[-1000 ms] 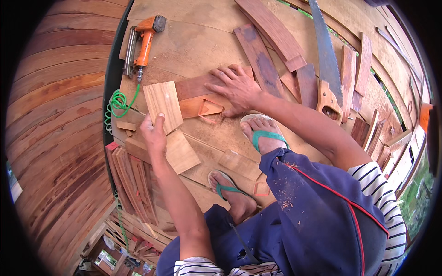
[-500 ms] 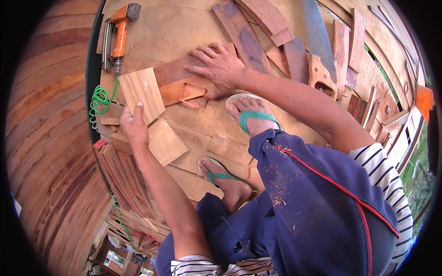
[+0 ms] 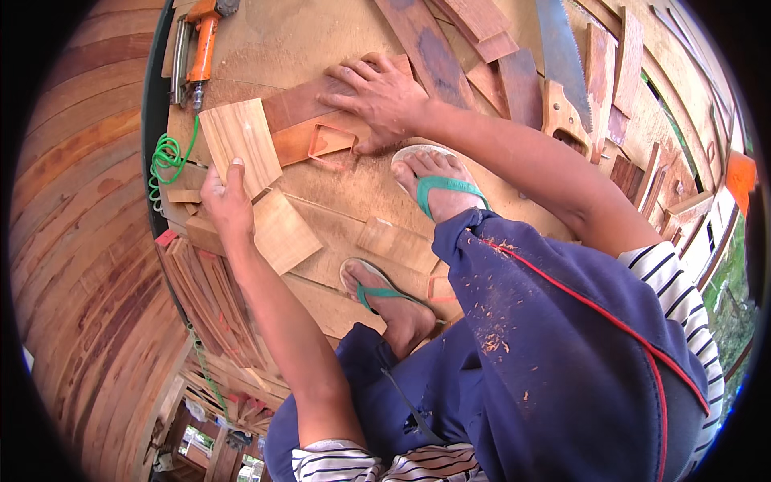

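My left hand [image 3: 228,201] grips a pale, squarish wood piece [image 3: 242,140] by its near edge, the thumb lying on top. The piece's right side meets the left end of a reddish-brown board [image 3: 291,104]. Over that board my right hand [image 3: 384,100] rests palm down with its fingers spread, holding nothing. A thin orange rectangular outline [image 3: 313,145] shows beside the right hand, over a lighter strip of wood. Just below the left hand's piece lies another pale wood square [image 3: 283,233].
An orange air nailer [image 3: 206,44] with a coiled green hose [image 3: 166,153] lies at the far left. A handsaw [image 3: 564,120] and several dark boards [image 3: 426,56] lie to the right. Stacked strips [image 3: 205,289] stand at the left edge. My sandalled feet [image 3: 440,177] are close by.
The whole view has shifted slightly, with most things appearing higher. Both hands keep the same hold and place on the wood.
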The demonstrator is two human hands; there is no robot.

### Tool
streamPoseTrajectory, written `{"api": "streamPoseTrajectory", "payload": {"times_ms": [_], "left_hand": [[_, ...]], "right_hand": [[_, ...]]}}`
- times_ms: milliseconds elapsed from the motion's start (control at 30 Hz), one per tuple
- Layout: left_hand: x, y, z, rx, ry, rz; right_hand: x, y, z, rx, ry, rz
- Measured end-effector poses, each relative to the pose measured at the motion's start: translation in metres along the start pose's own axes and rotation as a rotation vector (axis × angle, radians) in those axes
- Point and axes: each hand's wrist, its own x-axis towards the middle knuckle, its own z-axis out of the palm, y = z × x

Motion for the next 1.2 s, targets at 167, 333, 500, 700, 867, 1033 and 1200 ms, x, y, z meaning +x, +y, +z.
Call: {"api": "streamPoseTrajectory", "payload": {"times_ms": [167,333,500,700,867,1033,1200], "left_hand": [[0.0006,0.0002,0.0009,0.017,-0.002,-0.023],[0.0017,-0.0029,0.0015,0.009,0.022,0.01],[0.0023,-0.0052,-0.0001,0.002,0.009,-0.027],[0.0016,-0.0035,0.0007,-0.005,0.005,-0.031],[0.0016,-0.0019,0.0017,0.004,0.008,-0.029],[0.0023,-0.0035,0.0021,-0.045,0.016,-0.035],[0.0034,-0.0055,0.0018,-0.06,0.022,-0.053]], "right_hand": [[-0.0002,0.0013,0.0021,-0.009,0.005,-0.008],[0.0002,0.0009,0.003,-0.016,0.001,-0.005],[0.0,0.0009,0.0041,-0.015,0.003,-0.001],[0.0006,0.0002,0.0014,-0.022,-0.006,-0.003],[-0.0002,0.0007,0.0019,-0.019,0.001,0.0],[0.0004,0.0011,0.0033,-0.017,0.006,-0.004],[0.0002,0.0016,0.003,-0.004,0.006,-0.006]]}}
